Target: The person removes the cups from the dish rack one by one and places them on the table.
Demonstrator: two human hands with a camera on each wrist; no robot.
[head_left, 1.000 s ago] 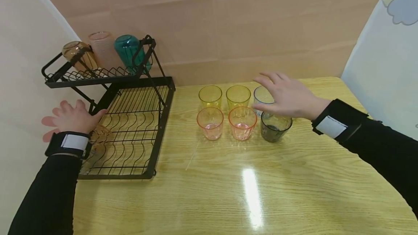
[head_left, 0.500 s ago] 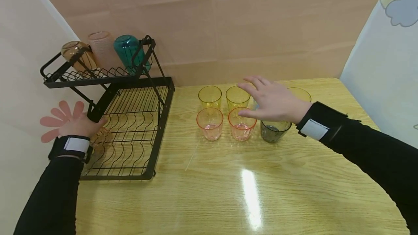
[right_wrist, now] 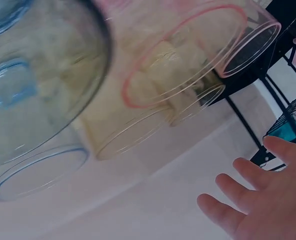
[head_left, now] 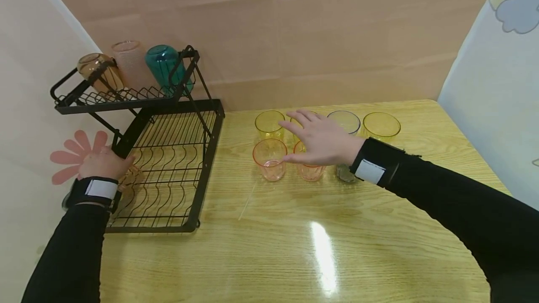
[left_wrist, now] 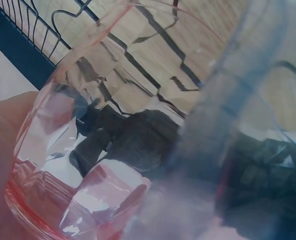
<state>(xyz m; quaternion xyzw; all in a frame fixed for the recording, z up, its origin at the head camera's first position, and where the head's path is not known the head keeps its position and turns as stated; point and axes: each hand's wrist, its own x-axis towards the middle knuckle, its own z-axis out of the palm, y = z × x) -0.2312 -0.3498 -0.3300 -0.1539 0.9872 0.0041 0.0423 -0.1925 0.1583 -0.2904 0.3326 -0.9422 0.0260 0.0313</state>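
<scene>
My left hand [head_left: 103,165] is low at the left side of the black two-tier dish rack [head_left: 214,153], its fingers curled over a pinkish glass [head_left: 132,176] that is partly hidden. In the left wrist view this pink glass [left_wrist: 100,200] fills much of the frame, with part of the hand along its left side. My right hand [head_left: 324,139] hovers with spread fingers over the tumblers on the table, holding nothing. Below it are a pink-rimmed tumbler [head_left: 310,173] and a partly covered yellow one. Another pink-rimmed tumbler [head_left: 270,162] stands just left of its thumb.
Behind stand a yellow tumbler [head_left: 268,123], a blue-rimmed one [head_left: 347,118] and another yellow one [head_left: 381,127]. My right wrist partly hides a grey tumbler [head_left: 346,175]. Amber [head_left: 101,71], pink [head_left: 134,67] and teal [head_left: 166,67] glasses stand upside down on the rack's upper tier.
My right hand has moved left, from over the blue-rimmed tumbler to over the pink-rimmed one. My left hand has gone lower, its spread fingers now curled down at the glass.
</scene>
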